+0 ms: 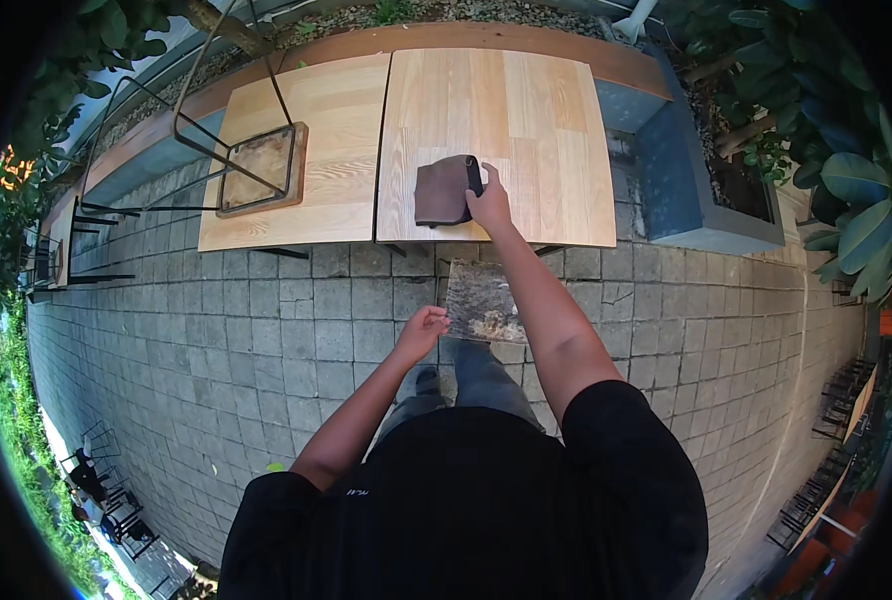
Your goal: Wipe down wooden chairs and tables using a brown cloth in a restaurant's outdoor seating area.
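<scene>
Pouch [442, 190] lies just left of the right hand [488, 202], whose bent fingers touch its dark edge, grip unclear; probably light, soft, best taken there. Table [556, 110] beneath; left hand [427, 328] half-curled beside the stool [478, 290], hold uncertain.

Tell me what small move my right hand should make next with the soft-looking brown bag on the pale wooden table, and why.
Probably firm up the grip of your right hand on the soft-looking brown bag: your fingers are already at its black right side, while your left hand is down by the worn, grey square panel, away from the bag.
</scene>
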The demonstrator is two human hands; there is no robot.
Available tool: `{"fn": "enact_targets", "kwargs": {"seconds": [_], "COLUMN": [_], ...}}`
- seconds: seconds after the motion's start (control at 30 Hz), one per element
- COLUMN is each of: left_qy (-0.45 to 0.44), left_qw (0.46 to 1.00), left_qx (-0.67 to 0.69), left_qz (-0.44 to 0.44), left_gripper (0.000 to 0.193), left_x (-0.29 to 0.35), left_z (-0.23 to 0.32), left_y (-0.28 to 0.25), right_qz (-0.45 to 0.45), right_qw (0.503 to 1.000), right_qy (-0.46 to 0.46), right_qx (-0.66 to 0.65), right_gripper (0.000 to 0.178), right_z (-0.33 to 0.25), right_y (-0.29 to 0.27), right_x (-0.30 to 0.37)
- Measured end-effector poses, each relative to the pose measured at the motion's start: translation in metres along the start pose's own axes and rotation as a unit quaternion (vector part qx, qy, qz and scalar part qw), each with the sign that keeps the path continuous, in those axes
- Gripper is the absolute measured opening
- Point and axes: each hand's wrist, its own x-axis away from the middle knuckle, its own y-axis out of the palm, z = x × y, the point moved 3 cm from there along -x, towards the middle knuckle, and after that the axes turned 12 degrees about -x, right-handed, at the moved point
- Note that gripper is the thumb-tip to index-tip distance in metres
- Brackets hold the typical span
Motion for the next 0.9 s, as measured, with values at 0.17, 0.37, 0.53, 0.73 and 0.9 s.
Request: {"fn": "enact_targets", "kwargs": {"seconds": [0.17,0.37,0.53,0.73,0.9], "left_qy": [0.000,-0.051,0.034,0.068,0.010], "left_qw": [0.999,0.993,0.895,0.903,0.939], "left_qx": [-0.036,-0.105,-0.444,-0.380,-0.269], "left_qz": [0.015,-0.006,-0.023,0.189,0.213], "left_gripper": [0.025,0.027,0.042,0.063,0.062], "left_x": [-0.012,-0.038,-0.050,-0.095,-0.139], "left_z": [-0.024,-0.096,-0.137,-0.190,-0.236], "left_y": [0.012,0.006,0.035,0.041,0.031], "right_qz": [0.019,-0.095,-0.267,-0.018,0.108], "right_qw": [0.995,0.990,0.913,0.947,0.968], "right_qy": [-0.084,-0.026,0.193,0.209,0.203], "right_qx": [0.049,0.098,0.243,0.243,0.098], "right_gripper": [0.060,0.043,0.041,0.054,0.050], "right_z": [0.025,0.111,0.220,0.325,0.371], "right_y": [-0.016,-0.043,-0.070,-0.091,-0.073], "right_x": [0.061,0.197,0.309,0.327,0.284]}}
